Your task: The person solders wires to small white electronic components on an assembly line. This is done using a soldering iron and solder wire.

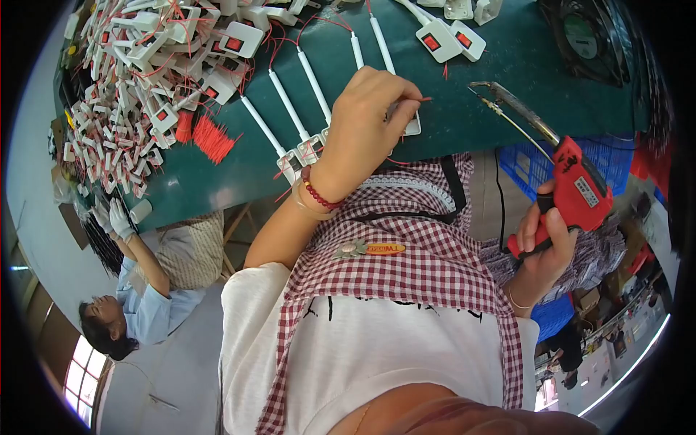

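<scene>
My left hand (373, 109) is over the green table, thumb and forefinger closed on a short red wire (426, 98) whose end sticks out to the right. Beneath that hand, partly hidden by it, lies a row of several white plastic pieces with long thin stems (313, 85), some trailing red wires. My right hand (552, 235) is wrapped round the grip of a red soldering gun (580, 190). Its metal shaft and thin feed tube (518, 123) point up and left, and the tip stays apart from my left hand, to its right.
A large heap of white plastic parts (174, 29) with red switches covers the table's (196, 181) left side, beside a bundle of cut red wires (214, 139). Two white switch pieces (438, 42) lie farther back. A black fan (583, 36) stands far right; a co-worker's gloved hands (116, 217) are at left.
</scene>
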Demonstrator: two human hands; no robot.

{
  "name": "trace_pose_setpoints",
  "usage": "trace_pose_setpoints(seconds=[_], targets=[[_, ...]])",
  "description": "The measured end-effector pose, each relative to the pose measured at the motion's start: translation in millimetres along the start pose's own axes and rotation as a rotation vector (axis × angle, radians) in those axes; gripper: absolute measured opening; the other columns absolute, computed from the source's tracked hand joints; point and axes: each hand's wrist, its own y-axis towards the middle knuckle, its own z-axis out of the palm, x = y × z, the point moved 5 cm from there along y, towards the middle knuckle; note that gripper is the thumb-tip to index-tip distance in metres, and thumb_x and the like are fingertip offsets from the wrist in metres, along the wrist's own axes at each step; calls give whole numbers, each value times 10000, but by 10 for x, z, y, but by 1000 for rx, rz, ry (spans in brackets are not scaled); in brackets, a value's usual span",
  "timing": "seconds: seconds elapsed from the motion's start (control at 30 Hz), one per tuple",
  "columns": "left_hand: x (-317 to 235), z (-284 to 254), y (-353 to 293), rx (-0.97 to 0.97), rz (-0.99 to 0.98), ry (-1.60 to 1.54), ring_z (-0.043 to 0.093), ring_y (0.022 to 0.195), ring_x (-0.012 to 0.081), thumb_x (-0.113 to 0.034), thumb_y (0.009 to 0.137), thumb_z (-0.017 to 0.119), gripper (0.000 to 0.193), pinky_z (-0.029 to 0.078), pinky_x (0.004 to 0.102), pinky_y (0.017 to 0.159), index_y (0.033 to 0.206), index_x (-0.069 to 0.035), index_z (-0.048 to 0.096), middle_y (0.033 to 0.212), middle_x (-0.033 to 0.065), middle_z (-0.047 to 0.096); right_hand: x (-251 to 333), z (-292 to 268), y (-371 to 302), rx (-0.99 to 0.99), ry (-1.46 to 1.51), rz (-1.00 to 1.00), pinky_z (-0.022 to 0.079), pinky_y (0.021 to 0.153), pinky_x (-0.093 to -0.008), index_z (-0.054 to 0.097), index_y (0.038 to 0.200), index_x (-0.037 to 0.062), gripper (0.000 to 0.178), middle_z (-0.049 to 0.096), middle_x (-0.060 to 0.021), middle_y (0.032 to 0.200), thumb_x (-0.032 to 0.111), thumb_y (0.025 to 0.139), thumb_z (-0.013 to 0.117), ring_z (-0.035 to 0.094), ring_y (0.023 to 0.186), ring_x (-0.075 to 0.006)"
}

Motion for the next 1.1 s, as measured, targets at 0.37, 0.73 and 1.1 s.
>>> trace_pose_setpoints(seconds=[0.37, 0.73, 1.1], targets=[[74, -179, 14, -59, 98, 311, 555, 842, 210, -51, 698, 644, 103, 379, 337, 789, 768, -63, 569, 959, 23, 609, -42, 148, -20, -38, -86, 36, 337, 372, -203, 483, 1039, -66, 348, 517, -85, 567, 190, 818, 561, 401, 377, -89], [30, -133, -55, 45, 108, 325, 563, 837, 209, -35, 704, 624, 110, 365, 356, 837, 783, -57, 550, 1089, 4, 602, -102, 378, -140, 5, -151, 147, 357, 410, -201, 500, 1062, -51, 311, 543, -79, 604, 128, 817, 564, 442, 428, -85], [59, -145, -19, 28, 187, 255, 562, 795, 230, -27, 718, 613, 86, 398, 346, 809, 777, -30, 550, 1051, 38, 619, -76, 512, -250, -48, -258, 185, 368, 446, -214, 506, 1057, -29, 294, 553, -74, 643, 140, 830, 583, 467, 478, -91]])
